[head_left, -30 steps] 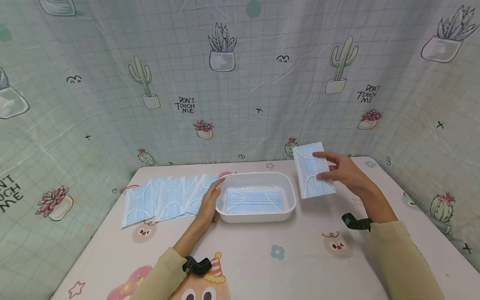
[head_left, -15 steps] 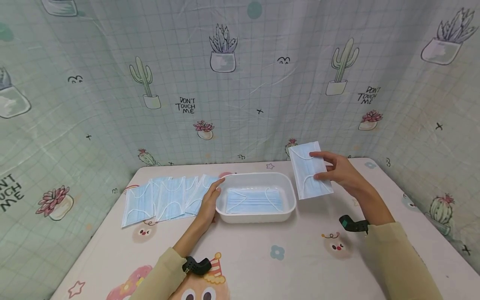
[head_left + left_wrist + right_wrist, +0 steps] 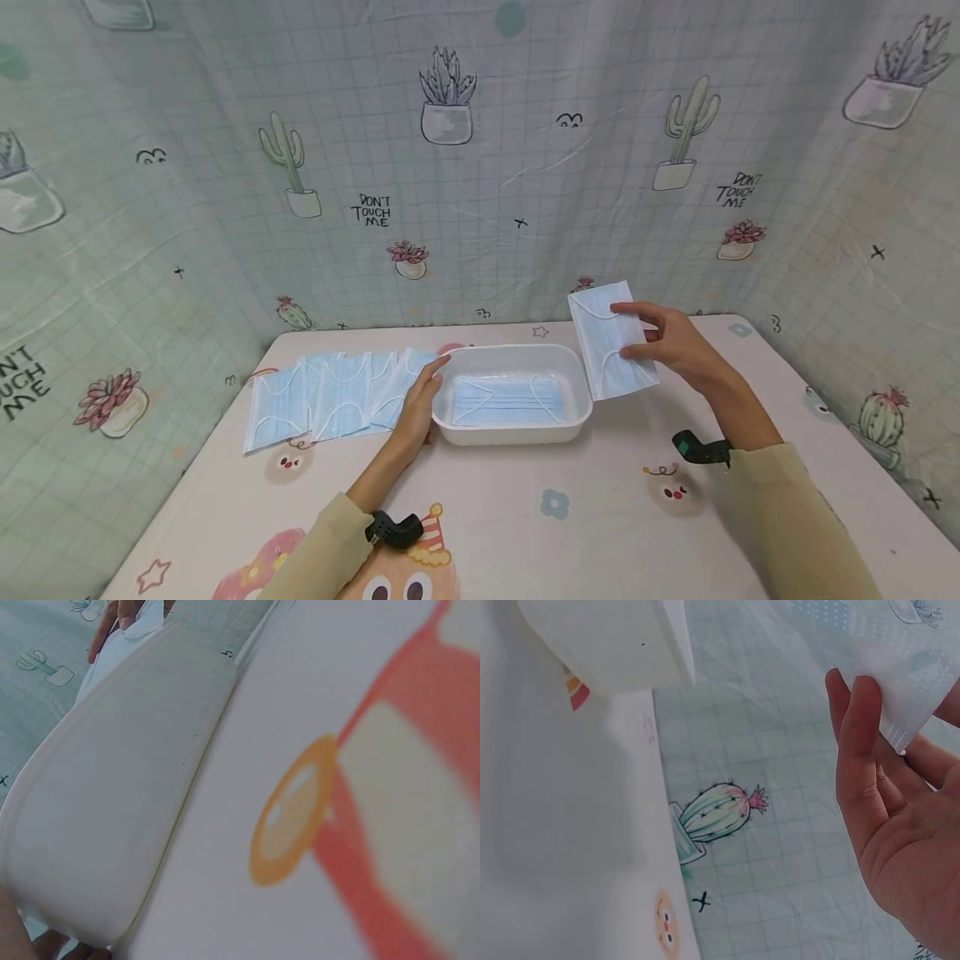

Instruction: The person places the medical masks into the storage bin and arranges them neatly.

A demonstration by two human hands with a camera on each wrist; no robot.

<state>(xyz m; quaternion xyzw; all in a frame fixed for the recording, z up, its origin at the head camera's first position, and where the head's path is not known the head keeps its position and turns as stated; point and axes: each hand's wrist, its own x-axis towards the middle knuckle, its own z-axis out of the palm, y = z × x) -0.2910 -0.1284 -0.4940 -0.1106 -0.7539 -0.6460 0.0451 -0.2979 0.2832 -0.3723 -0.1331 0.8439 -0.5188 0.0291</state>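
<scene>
right hand (image 3: pixel 678 343) pinched mask (image 3: pixel 602 348) beside tub (image 3: pixel 510 436) | left hand (image 3: pixel 415 410) held tub's left end | step: looked like loading | next: likely needed mask turned lengthwise over tub

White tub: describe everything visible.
The white tub is a shallow rounded rectangle with a lipped rim, open-topped, plastic by its look, with a few dark specks. It stands upright on the table, right of the loose masks, the left hand holding its left end. A blue mask lies flat inside.
</scene>
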